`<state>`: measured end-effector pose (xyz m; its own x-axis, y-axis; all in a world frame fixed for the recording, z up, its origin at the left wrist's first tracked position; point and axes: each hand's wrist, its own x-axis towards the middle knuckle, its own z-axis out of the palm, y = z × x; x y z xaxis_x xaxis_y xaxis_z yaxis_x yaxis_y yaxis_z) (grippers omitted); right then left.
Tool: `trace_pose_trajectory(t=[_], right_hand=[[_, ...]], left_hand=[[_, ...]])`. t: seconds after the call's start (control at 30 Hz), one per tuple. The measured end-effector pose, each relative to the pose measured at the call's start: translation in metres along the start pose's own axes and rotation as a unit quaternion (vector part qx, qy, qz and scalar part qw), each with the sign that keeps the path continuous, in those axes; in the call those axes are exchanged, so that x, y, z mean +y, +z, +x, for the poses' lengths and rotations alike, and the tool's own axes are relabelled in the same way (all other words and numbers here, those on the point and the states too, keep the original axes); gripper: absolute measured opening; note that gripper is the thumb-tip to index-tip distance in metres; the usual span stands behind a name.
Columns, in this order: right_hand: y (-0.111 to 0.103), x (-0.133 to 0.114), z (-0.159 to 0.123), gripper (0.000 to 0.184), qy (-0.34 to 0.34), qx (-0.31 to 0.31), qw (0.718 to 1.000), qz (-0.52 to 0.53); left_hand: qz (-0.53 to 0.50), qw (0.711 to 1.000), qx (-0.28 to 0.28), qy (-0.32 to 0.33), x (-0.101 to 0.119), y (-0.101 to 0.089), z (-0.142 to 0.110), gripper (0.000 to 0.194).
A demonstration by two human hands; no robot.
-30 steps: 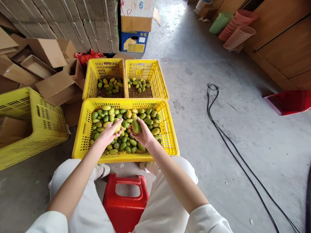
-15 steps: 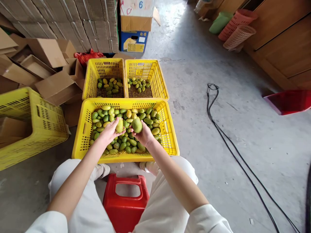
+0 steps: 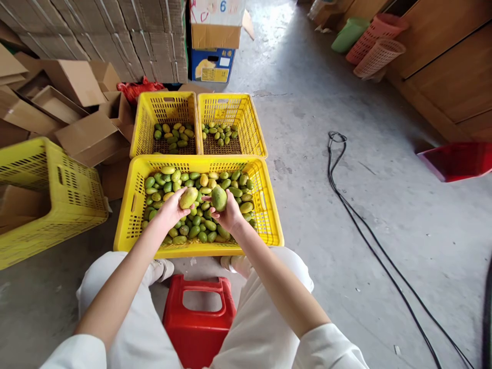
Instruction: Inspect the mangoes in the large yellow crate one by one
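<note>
My left hand (image 3: 171, 210) is closed round a yellow-green mango (image 3: 188, 198), held above the large yellow crate (image 3: 200, 250). Just to its right, my right hand (image 3: 229, 214) grips a greener mango (image 3: 219, 198), with some fingers reaching under it. The two held fruits are a short way apart. Below them, many green and yellowish mangoes (image 3: 200, 230) cover the bottom of the crate, partly hidden by my hands.
Behind the large crate stand two smaller yellow crates (image 3: 251, 125), each with several mangoes. A yellow crate (image 3: 77, 189) and open cardboard boxes (image 3: 90, 138) lie at left. A red stool (image 3: 200, 323) is between my legs. Black cable (image 3: 357, 220) runs along the floor at right.
The mango in my left hand has turned from upright to slanted. My right hand and its mango have shifted slightly right, widening the gap between the fruits.
</note>
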<state>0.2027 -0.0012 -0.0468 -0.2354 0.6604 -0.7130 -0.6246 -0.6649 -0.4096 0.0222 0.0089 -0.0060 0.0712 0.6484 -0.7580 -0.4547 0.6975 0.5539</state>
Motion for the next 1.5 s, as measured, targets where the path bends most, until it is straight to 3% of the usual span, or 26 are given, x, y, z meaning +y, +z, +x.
trace_pose_trajectory(t=[0.13,0.3,0.43,0.6,0.77,0.97,1.13,1.27,1.33,1.43,1.5], right_hand=[[0.004,-0.001,-0.003,0.032,0.006,-0.010,1.000,-0.004],[0.007,0.000,-0.005,0.017,-0.046,0.017,0.998,0.026],[0.008,0.001,-0.006,0.018,-0.069,0.019,0.997,0.027],[0.008,0.003,-0.008,0.022,-0.080,-0.018,0.997,0.011],[0.007,0.001,-0.005,0.026,-0.097,-0.008,0.995,0.032],[0.008,0.000,-0.007,0.024,-0.062,0.032,0.996,0.049],[0.008,0.004,-0.004,0.033,-0.100,0.031,0.994,0.036],[0.004,0.005,0.000,0.033,-0.116,0.020,0.992,0.036],[0.001,0.004,0.002,0.028,-0.103,0.024,0.993,0.051],[-0.002,0.001,0.002,0.016,-0.054,0.036,0.995,0.077],[-0.003,-0.001,0.002,0.018,-0.036,0.028,0.996,0.074]], left_hand=[[0.007,0.999,-0.002,0.032,-0.004,0.002,-0.002,0.006],[-0.001,0.998,0.010,0.064,-0.007,-0.001,0.003,0.018],[-0.026,0.999,0.004,0.046,-0.005,-0.006,0.007,0.009],[-0.066,0.997,0.030,0.002,-0.004,-0.006,0.007,0.011],[-0.078,0.996,0.005,-0.034,0.000,0.000,0.000,0.014],[-0.022,0.999,0.011,0.025,0.001,0.004,-0.004,0.013],[-0.019,0.999,0.029,0.036,-0.003,0.000,0.002,0.020],[-0.022,0.999,0.027,0.032,-0.007,-0.003,0.006,0.010],[-0.019,0.999,0.031,0.019,-0.007,-0.002,0.006,0.007],[-0.033,0.998,0.046,-0.009,-0.003,0.001,0.002,0.023],[-0.039,0.998,0.050,-0.018,0.000,0.004,-0.001,0.031]])
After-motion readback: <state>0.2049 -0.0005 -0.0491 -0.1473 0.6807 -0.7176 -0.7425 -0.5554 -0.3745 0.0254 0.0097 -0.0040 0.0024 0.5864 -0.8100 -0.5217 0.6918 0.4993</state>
